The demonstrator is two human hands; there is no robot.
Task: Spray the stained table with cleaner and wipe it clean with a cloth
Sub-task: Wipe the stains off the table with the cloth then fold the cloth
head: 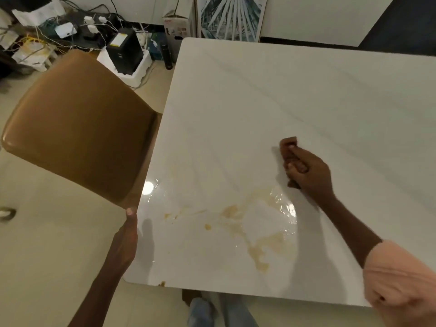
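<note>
Presently on view, item by item:

Table (306, 95): white, marble-veined top with rounded corners; glossy, with two bright lamp reflections near its left edge and middle.

Stain (257, 246): tan-brown liquid smeared across the near left part of the top, in blotches and thin trails, with a wet sheen around it. One small dark drip sits on the near edge.

Cloth (288, 143): brown, bunched, lying on the tabletop beyond and to the right of the stain, apart from it.

Right hand (306, 173): fingers curled round the cloth, gripping it and holding it against the table surface. Forearm bare; a pink sleeve (401, 279) is pushed up at the elbow.

Left hand (126, 239): thumb on the near corner of a chair; the other fingers are hidden beneath the edge, so how firmly it holds cannot be told.

Chair (80, 128): tan leather-look upholstery, tilted, just beside the table's left edge.

Floor, far left: tangled cables, white adapters, a black box (125, 53) in a foam tray, a dark bottle (167, 55).

Against the wall: a cardboard carton (175, 27) and a framed leaf print (231, 17).

Below the table edge: the person's jeans (212, 312).
</note>
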